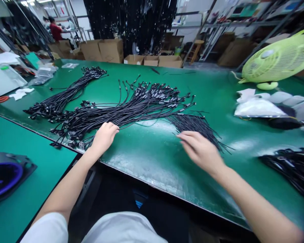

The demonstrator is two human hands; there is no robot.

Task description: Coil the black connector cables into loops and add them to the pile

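My left hand point(105, 137) is closed at the near edge of a large spread of black cables point(121, 111), its fingertips pinching a cable. The cables have small metal-tipped connectors at the far right end and bulkier black plugs at the left end. My right hand point(201, 150) is in a pinch beside a fanned pile of thin, straight black strips point(195, 126) that look like cable ties. A small dark tip shows by its fingertips; what it holds is too fine to make out.
A second cable bundle point(73, 87) lies back left on the green table point(147, 158). At right are a lime-green fan point(276, 57), a white plastic bag point(258, 107) and more black cables point(291, 168). Cardboard boxes point(111, 50) stand beyond; a person in red point(55, 30) sits far off.
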